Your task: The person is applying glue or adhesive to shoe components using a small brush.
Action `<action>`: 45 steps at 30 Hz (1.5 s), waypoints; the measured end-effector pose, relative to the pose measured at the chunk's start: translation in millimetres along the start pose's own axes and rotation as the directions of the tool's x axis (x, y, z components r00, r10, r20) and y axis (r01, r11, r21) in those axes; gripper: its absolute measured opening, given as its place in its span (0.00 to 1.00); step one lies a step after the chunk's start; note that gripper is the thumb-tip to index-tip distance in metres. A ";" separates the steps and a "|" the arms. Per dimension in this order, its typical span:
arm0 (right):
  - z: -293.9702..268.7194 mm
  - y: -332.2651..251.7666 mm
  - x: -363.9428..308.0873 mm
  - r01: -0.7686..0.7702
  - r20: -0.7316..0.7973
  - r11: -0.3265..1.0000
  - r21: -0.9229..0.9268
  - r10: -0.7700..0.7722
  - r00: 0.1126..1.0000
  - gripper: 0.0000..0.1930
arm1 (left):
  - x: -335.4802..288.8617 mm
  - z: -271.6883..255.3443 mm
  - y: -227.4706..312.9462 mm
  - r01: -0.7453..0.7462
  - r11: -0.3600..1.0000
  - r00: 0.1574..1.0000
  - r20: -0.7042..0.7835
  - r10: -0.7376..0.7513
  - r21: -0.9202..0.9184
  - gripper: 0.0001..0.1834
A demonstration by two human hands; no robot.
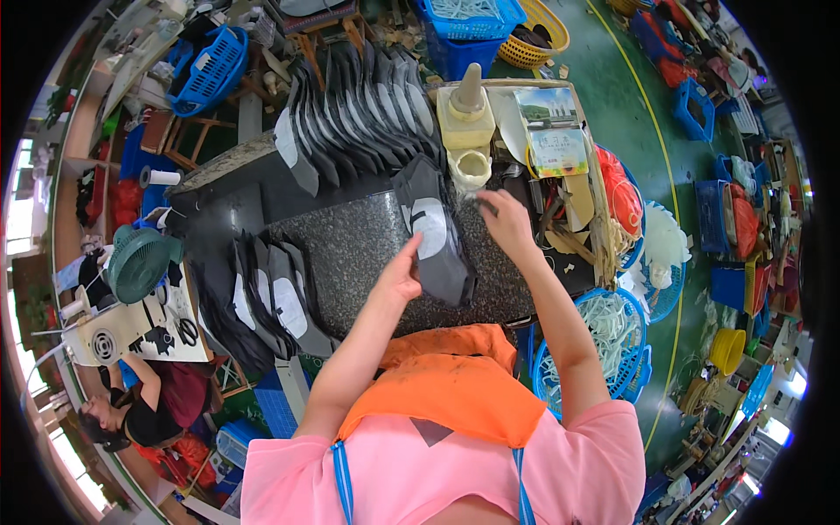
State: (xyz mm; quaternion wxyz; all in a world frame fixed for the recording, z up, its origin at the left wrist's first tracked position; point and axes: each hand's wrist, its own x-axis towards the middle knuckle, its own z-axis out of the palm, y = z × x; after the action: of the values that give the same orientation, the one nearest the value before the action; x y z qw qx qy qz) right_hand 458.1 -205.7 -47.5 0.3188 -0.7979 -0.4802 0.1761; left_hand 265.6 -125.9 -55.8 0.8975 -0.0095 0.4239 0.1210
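Far out at eight o'clock from the middle of the counter (350, 241), a co-worker (153, 424) sits low at the edge of view. Near nine o'clock, there's a green fan (144, 262), and just above it a white spool (160, 177). Coming in, toward half past eight, a bundle of dark grey pieces (289, 302) with pale patches leans at the counter's left end. Up at eleven o'clock, what a line-up: a long row of similar pieces (359, 114), overlapping edge to edge!

And here's the centre of the action. The left hand (401, 278) comes in at seven o'clock of a single dark grey piece (446, 267), which lies mid-counter, its pale patch facing up. A digit touches that patch; whether the rest of the hand grips underneath, I can't tell.

Just past twelve o'clock of this piece stands a pale yellow container (464, 129) topped by a grey cone (470, 90), with a pale round pot (470, 169) right on its near side. The right hand (507, 223) is over at three o'clock, fingers bent in, tips near the pot's lower rim; whether they pinch anything, I can't tell. Out to two o'clock lies a colourful booklet (553, 140), and down at four, a blue basket (643, 328) brims with white strips (599, 319). Between two and three, a red bag (619, 192) bulges beside the counter.
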 end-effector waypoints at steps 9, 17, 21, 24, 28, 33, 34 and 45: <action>9.1 3.1 62.9 -0.007 -0.109 0.985 -0.170 -0.012 0.994 0.12 | -37.5 35.4 93.0 -0.733 0.633 0.676 0.365 0.640 0.248 0.14; 16.9 21.0 67.5 -0.064 -0.091 0.993 -0.101 0.055 0.994 0.10 | -33.7 -40.2 261.8 -0.855 0.440 0.517 0.376 0.769 0.275 0.17; 16.5 22.0 72.1 -0.098 -0.082 0.987 -0.128 0.088 0.993 0.11 | 29.7 -66.4 301.9 -0.767 0.461 0.601 0.247 0.760 0.446 0.20; 18.2 26.3 76.2 -0.051 -0.094 0.990 -0.134 0.038 0.995 0.10 | 47.9 -83.8 318.3 -0.795 0.525 0.597 0.236 0.767 0.305 0.23; 13.2 30.5 71.0 0.017 -0.167 0.996 -0.089 -0.031 0.985 0.10 | 23.4 -46.1 272.3 -0.754 0.247 0.331 0.028 0.943 0.609 0.22; 15.1 34.2 67.6 -0.033 -0.176 0.998 -0.051 0.024 0.984 0.10 | 7.9 -26.7 62.9 -0.476 0.165 0.743 0.295 0.600 0.864 0.11; 14.9 30.4 67.1 -0.023 -0.165 0.998 -0.058 0.013 0.986 0.10 | 10.1 -28.6 21.6 -0.236 0.457 0.942 0.088 0.323 0.858 0.13; 27.4 40.8 70.8 0.018 -0.151 0.998 -0.061 -0.027 0.988 0.10 | 45.2 -29.4 -63.0 -0.131 0.091 0.644 0.015 0.765 0.987 0.14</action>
State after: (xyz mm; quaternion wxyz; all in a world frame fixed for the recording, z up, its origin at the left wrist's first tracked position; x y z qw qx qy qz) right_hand 502.5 -147.9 -93.5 0.3322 -0.8128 -0.4685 0.0970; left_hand 285.1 -181.1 -114.5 0.4700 0.6287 0.6072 0.1226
